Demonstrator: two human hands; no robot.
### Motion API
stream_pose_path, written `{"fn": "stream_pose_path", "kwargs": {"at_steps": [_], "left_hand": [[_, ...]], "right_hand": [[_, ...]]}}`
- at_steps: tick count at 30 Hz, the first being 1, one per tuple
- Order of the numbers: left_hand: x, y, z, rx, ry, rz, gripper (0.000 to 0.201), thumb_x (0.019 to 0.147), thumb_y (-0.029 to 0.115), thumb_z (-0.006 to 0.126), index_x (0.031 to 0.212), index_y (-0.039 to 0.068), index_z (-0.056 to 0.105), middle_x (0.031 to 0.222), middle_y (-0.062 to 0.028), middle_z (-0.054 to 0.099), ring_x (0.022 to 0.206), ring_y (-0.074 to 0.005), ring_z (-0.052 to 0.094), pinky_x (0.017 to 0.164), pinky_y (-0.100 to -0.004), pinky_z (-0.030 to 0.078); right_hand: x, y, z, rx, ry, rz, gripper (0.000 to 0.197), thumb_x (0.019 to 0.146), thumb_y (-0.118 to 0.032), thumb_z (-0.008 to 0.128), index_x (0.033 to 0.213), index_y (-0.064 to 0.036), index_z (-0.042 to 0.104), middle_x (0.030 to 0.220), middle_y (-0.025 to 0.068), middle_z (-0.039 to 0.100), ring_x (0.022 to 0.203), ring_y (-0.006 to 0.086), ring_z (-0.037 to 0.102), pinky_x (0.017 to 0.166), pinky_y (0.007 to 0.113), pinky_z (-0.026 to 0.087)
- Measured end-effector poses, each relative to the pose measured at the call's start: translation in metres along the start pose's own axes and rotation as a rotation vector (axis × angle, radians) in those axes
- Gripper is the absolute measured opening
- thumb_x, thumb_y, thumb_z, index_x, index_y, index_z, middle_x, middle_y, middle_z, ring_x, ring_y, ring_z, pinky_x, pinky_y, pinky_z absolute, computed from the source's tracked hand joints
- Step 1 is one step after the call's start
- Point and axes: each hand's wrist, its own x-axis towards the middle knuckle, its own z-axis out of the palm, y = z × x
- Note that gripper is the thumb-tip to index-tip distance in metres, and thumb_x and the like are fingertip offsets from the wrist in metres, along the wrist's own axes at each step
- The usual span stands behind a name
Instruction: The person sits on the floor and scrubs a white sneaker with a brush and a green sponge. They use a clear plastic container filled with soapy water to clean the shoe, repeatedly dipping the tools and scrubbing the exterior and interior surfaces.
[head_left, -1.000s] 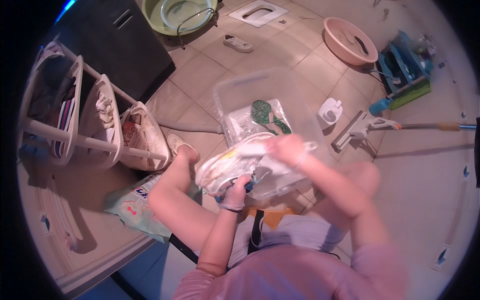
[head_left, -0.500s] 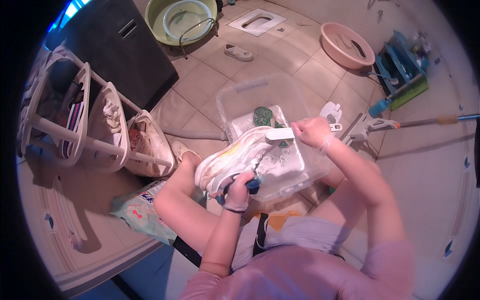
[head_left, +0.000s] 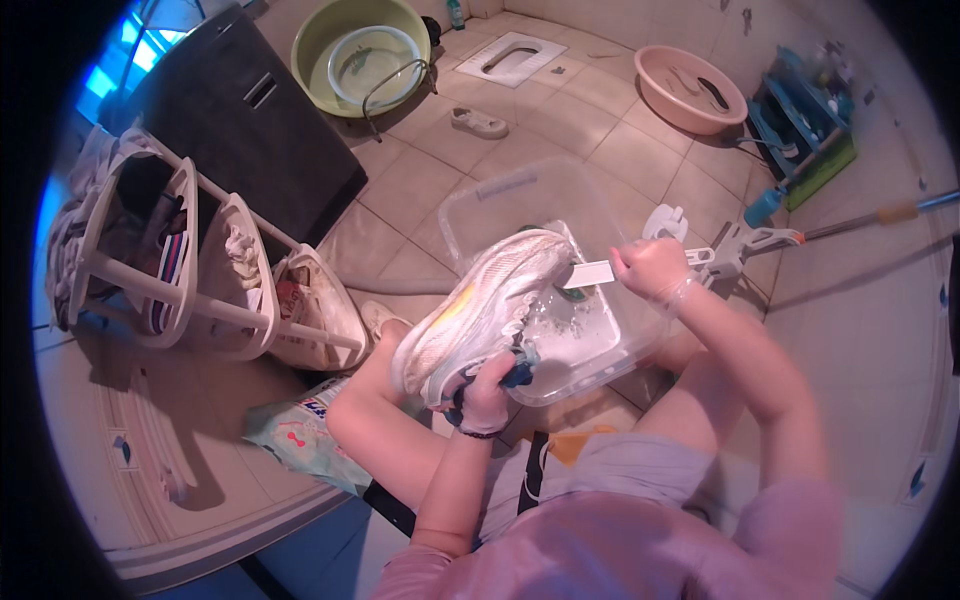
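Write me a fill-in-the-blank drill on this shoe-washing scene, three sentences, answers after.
1. The left hand grips the white sneaker at its ____ end.
2. The right hand holds a white brush against the shoe's ____.
3. The shoe is held above a clear plastic ____ of soapy water.

Missing words: heel; toe; tub

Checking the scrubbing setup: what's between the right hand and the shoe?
In the head view, a white brush spans from the right hand to the shoe, over the clear tub.
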Motion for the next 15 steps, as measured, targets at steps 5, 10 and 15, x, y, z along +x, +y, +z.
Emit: {"fn": "stream_pose_path", "kwargs": {"at_steps": [5, 10, 15], "left_hand": [[0.005, 0.001, -0.017, -0.462, 0.126, -0.072, 0.045, 0.091, 0.032, 0.047, 0.118, -0.004, 0.046, 0.114, -0.0138, 0.054, 0.104, -0.0251, 0.054, 0.094, -0.0366, 0.040], [0.016, -0.020, -0.037, -0.499, 0.186, -0.314, 0.062, 0.092, 0.043, 0.042, 0.126, -0.009, 0.037, 0.129, -0.0185, 0.045, 0.118, -0.0301, 0.044, 0.103, -0.0398, 0.032], [0.032, -0.037, -0.030, -0.756, 0.170, -0.409, 0.076, 0.087, 0.053, 0.043, 0.130, -0.009, 0.032, 0.135, -0.0199, 0.037, 0.123, -0.0328, 0.038, 0.106, -0.0405, 0.027]], "right_hand": [[0.007, 0.001, 0.011, 0.111, -0.215, 0.295, 0.038, 0.087, -0.039, 0.042, 0.081, -0.0086, 0.065, 0.076, 0.0136, 0.065, 0.073, 0.0301, 0.063, 0.066, 0.041, 0.049], [-0.002, -0.006, 0.029, 0.361, -0.171, 0.354, 0.041, 0.088, -0.043, 0.042, 0.120, -0.0179, 0.051, 0.090, 0.0147, 0.064, 0.082, 0.0314, 0.062, 0.073, 0.041, 0.048], [-0.021, -0.064, 0.019, 0.468, -0.262, 0.189, 0.044, 0.089, -0.038, 0.048, 0.132, -0.0326, 0.040, 0.100, 0.0152, 0.061, 0.086, 0.0314, 0.060, 0.074, 0.039, 0.048]]}}
